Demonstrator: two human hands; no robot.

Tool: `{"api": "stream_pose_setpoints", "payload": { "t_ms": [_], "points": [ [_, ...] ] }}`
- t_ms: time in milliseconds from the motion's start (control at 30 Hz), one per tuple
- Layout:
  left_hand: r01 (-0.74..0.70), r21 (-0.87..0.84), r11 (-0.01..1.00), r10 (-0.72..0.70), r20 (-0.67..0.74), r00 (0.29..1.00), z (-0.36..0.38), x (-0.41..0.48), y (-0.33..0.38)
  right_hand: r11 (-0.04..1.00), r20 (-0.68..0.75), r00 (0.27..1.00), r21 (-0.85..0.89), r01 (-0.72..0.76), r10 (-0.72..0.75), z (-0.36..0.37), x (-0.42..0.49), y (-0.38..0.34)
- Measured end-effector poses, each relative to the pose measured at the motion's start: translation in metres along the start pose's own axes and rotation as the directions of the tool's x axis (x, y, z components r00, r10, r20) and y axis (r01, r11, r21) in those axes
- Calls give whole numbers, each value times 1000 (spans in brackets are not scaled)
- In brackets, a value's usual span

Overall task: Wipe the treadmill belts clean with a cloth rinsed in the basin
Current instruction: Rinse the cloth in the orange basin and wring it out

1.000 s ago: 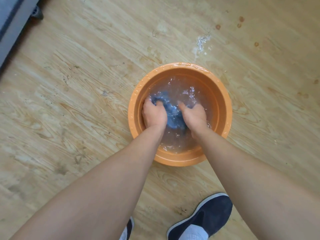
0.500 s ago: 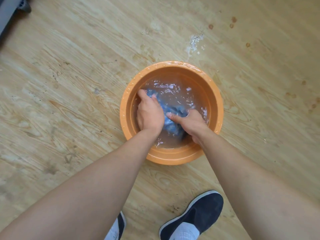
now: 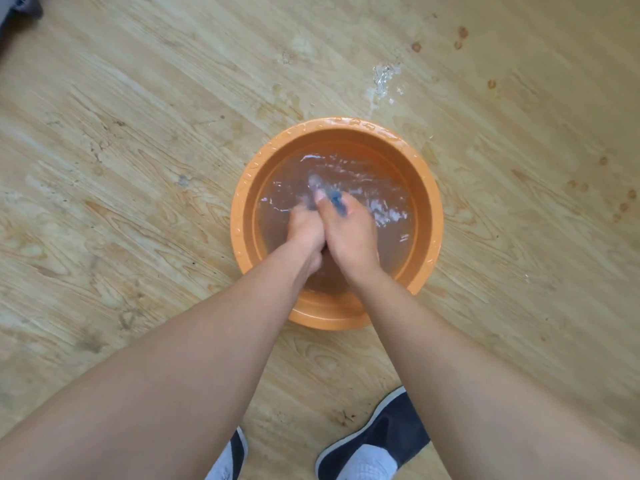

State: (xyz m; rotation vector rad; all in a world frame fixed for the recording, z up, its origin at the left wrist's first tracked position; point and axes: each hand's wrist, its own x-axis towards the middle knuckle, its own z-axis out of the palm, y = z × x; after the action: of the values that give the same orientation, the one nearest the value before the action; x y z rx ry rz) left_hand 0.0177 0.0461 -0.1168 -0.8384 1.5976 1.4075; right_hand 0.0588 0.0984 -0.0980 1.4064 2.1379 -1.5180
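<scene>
- Hands are pressing together underwater: the left hand (image 3: 304, 225) and right hand (image 3: 349, 233) are both curling round the cloth (image 3: 336, 202), bunched between them.
- Only a sodden blue strip is showing, poking forward out of the right hand's grip, which is reaching slightly further ahead.
- A round, smooth orange plastic basin (image 3: 242, 216) is ringing the hands, holding cloudy, rippling water (image 3: 381, 181).
- Beyond it, the wood-grain floor (image 3: 138, 168) is carrying a splash (image 3: 384, 77).

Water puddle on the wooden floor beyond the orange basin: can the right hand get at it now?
Probably yes: nothing lies between the round orange plastic basin and the water puddle, though the right hand grips the blue cloth.
</scene>
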Motion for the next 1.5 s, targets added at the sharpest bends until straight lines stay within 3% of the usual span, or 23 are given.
{"api": "stream_pose_setpoints", "payload": {
  "t_ms": [67, 133, 300, 400, 467, 600, 700, 800, 900, 1000, 1067, 1200, 1367, 1500],
  "points": [
    [76, -83, 994, -72, 55, 996, 3, -9, 6, 998, -32, 999, -66, -23, 21, 1, 13, -2],
    [78, -6, 997, -78, 42, 996, 2, -17, 7, 993, -3, 997, -88, -74, 74, 1, 28, -6],
    [-35, 49, 998, 32, 57, 998, -6, -33, -3, 963, 102, 958, -2, -270, 268, 9, 51, -4],
    [-155, 129, 979, 143, 100, 985, -15, -45, -4, 957, 87, 961, -147, -250, 264, -2, 54, 0],
    [-179, 129, 975, 179, 10, 984, -24, -41, -6, 945, 11, 965, -207, -254, 262, -13, 53, 7],
    [-152, 295, 943, 224, -230, 947, -32, -24, -3, 945, -110, 959, -176, -277, 261, -22, 36, 17],
    [-159, 391, 906, 255, -208, 944, -26, -17, -6, 987, -90, 988, -90, -135, 127, -18, 12, 15],
    [-72, 251, 965, 107, -130, 986, -17, -8, -9, 997, 45, 999, -72, 12, -9, -7, -11, 13],
    [124, 15, 992, -122, -79, 989, -11, -6, -4, 992, 62, 998, -125, 19, -12, 6, -8, 13],
    [192, -17, 981, -192, -61, 979, -10, -12, 2, 985, 48, 999, -172, 15, -7, 10, 9, 7],
    [166, 20, 986, -165, -45, 985, -14, -15, 6, 979, 99, 995, -200, 30, -10, 11, 22, -1],
    [26, 107, 994, -21, -43, 999, -14, -24, 14, 979, 173, 974, -169, -117, 146, 16, 42, -13],
    [-241, 314, 918, 241, 39, 970, -27, -43, 8, 949, 115, 964, -239, -206, 239, 5, 57, -6],
    [-243, 275, 930, 305, -211, 929, -32, -37, 13, 928, -94, 927, -58, -368, 362, -4, 51, 12]
  ]
}}
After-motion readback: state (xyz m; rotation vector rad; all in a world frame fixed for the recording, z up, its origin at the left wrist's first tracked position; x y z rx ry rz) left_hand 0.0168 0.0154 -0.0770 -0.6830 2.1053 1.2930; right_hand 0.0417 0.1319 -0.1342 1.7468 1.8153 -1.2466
